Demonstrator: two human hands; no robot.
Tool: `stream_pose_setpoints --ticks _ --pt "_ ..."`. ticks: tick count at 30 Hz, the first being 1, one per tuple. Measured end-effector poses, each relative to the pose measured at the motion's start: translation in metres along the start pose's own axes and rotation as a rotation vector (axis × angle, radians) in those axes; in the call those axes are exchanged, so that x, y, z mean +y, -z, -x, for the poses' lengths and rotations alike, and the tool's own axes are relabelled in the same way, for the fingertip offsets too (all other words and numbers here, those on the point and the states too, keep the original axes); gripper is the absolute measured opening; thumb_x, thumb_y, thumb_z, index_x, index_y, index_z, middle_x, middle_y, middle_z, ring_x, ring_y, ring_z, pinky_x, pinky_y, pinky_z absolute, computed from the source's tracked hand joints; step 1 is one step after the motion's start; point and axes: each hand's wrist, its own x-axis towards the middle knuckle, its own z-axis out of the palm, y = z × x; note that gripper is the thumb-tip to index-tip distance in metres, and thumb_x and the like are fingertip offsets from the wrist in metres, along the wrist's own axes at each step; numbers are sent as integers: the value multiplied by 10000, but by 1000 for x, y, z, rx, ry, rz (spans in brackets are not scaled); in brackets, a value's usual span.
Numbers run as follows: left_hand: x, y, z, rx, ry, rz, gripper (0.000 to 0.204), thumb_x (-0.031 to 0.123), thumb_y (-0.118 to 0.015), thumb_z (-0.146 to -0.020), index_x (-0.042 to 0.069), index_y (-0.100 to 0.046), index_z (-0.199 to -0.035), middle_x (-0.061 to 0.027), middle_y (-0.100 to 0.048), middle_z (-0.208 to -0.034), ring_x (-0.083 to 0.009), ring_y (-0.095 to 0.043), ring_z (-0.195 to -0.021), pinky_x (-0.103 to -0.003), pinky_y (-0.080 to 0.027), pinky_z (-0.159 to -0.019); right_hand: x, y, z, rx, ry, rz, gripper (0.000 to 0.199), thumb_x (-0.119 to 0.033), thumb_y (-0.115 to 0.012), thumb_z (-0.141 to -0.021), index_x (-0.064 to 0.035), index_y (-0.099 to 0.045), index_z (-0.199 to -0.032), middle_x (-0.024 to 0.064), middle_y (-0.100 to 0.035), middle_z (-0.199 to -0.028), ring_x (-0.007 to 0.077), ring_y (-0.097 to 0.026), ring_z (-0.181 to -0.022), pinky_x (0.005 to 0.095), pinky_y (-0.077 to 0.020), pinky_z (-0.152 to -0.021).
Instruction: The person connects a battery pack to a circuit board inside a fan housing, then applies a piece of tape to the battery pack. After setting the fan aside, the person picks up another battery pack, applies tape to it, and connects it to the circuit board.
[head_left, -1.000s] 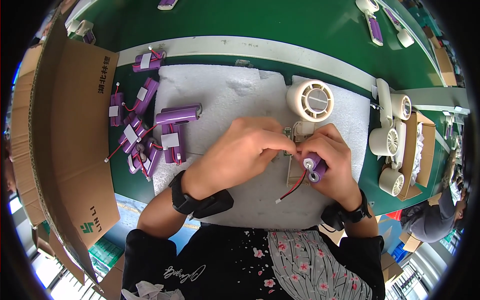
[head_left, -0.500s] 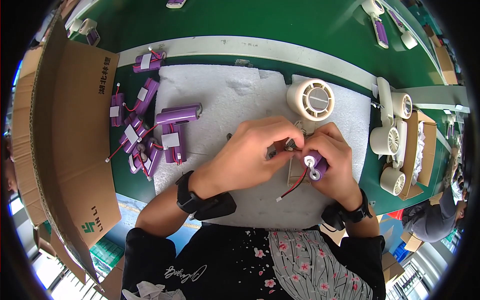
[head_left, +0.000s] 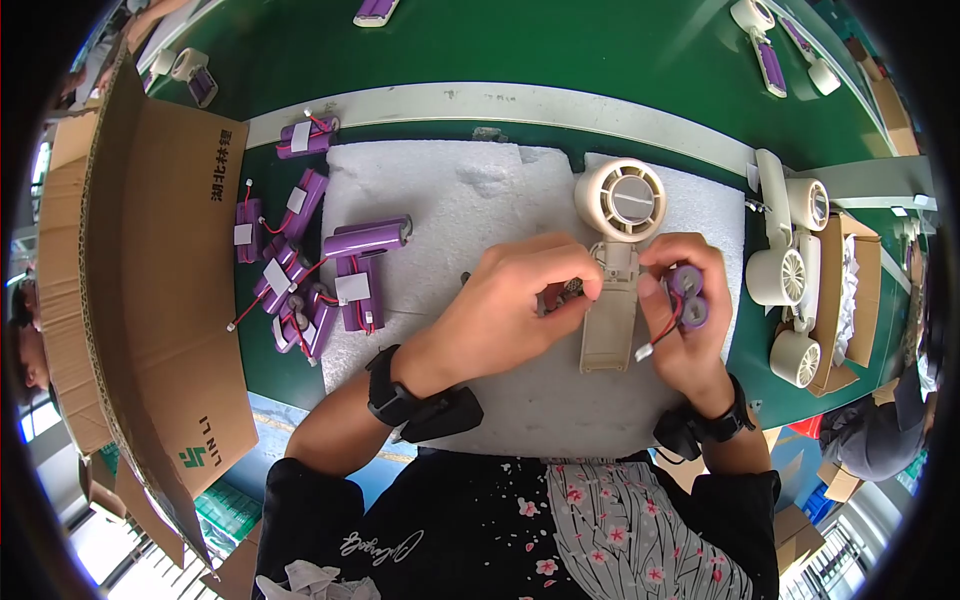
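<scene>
A cream handheld fan (head_left: 620, 200) lies on the white foam pad with its round head away from me. Its open handle shell (head_left: 608, 335) points toward me, with thin wires and small parts at the neck. My right hand (head_left: 695, 340), right of the handle, is closed round a purple two-cell battery pack (head_left: 688, 312); the cell ends face up and a red-and-black lead with a white plug hangs from it. Left of the handle, my left hand (head_left: 525, 300) is closed, thumb and forefinger pinched near the neck. Something small and dark shows within its curled fingers, too hidden to name.
Several purple battery packs (head_left: 355, 290) with red leads lie at the pad's left, beside a tall cardboard box (head_left: 170, 270). Cream fans (head_left: 775, 275) and an open carton (head_left: 855, 310) stand at the right. Beyond a pale rail (head_left: 450, 100), more fan parts lie on the green surface.
My right hand has moved right with the battery pack, off the handle, turning the pack's ends up. The handle shell now shows. My left hand stays near the neck.
</scene>
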Motion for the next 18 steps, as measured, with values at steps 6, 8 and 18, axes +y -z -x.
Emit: stream_pose_setpoints --ticks 6,8,18 --pt "0 4 1 -8 -49 -36 215 -83 -667 -707 58 -623 -865 -34 -594 -816 -112 -586 -691 -227 -449 -561 -2 7 1 12 -169 0 187 -56 -638 -849 -29 -586 -1027 58 -555 -829 115 -488 -650 231 -398 -584" --pt "0 4 0 -19 -35 -22 224 -83 -670 -708 60 -631 -876 -35 -593 -821 -107 -586 -691 -226 -446 -555 -1 11 -2 -116 -82 162 213 -87 -637 -858 -26 -601 -1060 64 -553 -839 114 -491 -630 234 -407 -570" --pt "0 5 1 -37 58 107 73 40 -676 -835 11 -619 -870 -46 -579 -847 -93 -563 -709 -224 -434 -565 0 9 -4 -186 108 263 153 -138 -648 -838 -10 -681 -914 84 -525 -843 126 -478 -642 241 -375 -554"
